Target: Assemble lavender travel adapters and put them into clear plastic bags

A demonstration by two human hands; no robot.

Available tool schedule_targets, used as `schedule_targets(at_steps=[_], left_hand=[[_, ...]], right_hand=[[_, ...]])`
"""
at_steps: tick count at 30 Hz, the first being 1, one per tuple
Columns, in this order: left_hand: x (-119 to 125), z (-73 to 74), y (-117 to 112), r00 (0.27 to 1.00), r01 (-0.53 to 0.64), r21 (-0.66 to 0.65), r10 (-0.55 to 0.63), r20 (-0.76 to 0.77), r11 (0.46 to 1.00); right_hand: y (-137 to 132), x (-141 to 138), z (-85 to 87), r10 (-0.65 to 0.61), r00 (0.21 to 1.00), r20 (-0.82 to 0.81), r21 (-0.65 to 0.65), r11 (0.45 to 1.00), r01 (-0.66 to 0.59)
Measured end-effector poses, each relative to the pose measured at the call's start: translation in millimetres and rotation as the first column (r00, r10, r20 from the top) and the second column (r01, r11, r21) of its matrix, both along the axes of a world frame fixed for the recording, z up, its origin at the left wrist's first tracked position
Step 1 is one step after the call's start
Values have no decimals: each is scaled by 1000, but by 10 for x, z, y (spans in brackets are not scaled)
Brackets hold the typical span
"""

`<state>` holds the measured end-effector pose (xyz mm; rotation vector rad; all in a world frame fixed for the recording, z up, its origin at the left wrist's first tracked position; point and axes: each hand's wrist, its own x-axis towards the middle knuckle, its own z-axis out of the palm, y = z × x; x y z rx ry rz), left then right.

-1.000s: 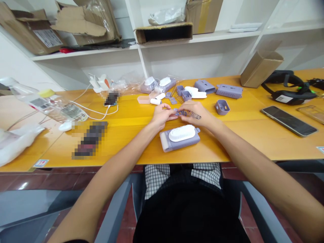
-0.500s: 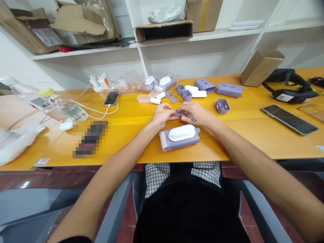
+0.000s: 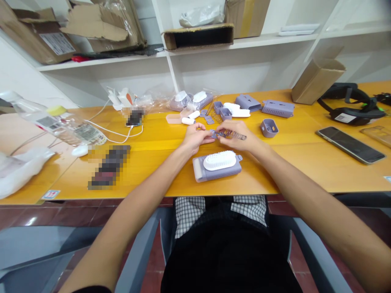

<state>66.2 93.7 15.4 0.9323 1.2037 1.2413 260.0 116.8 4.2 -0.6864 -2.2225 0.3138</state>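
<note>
My left hand [image 3: 195,139] pinches a small grey-purple plastic piece [image 3: 213,134] between thumb and fingers. Opposite it, my right hand [image 3: 237,133] is closed on a long coil spring [image 3: 238,135], whose free end sticks out to the right across the fingers. The spring's other end meets the small piece between my fingertips; whether they are joined I cannot tell. Just below my hands lies a purple case [image 3: 220,174] with a white bristled brush [image 3: 220,160] on its top. Beyond my fingers are small flat purple plates [image 3: 209,120] and loose springs [image 3: 217,117].
Purple cups [image 3: 269,128], purple shells [image 3: 277,108], white parts [image 3: 240,110] and white rollers [image 3: 188,121] lie toward the back. A phone [image 3: 350,144] and black headset [image 3: 348,106] are at right, plastic bottles [image 3: 76,130] at left. A shelf [image 3: 259,42] runs behind.
The spring in my right hand has swung from slanting downward to nearly level, pointing right. My left hand stays almost in place with the small piece.
</note>
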Motion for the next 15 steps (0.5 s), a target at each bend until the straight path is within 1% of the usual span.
schedule_targets(at_steps=[2, 4, 9, 15], left_hand=[[-16, 2, 8, 1000, -7, 6, 7, 6, 1000], [-22, -1, 14, 1000, -11, 13, 10, 14, 1000], [-12, -20, 28, 999, -19, 47, 17, 38, 999], [-9, -16, 30, 998, -25, 77, 21, 57, 997]], right_hand=[[18, -17, -25, -21, 997, -72, -5, 1000, 21], [29, -29, -35, -31, 994, -104, -6, 1000, 30], [38, -34, -41, -31, 992, -122, -1, 1000, 31], [84, -25, -68, -67, 991, -119, 30, 997, 71]])
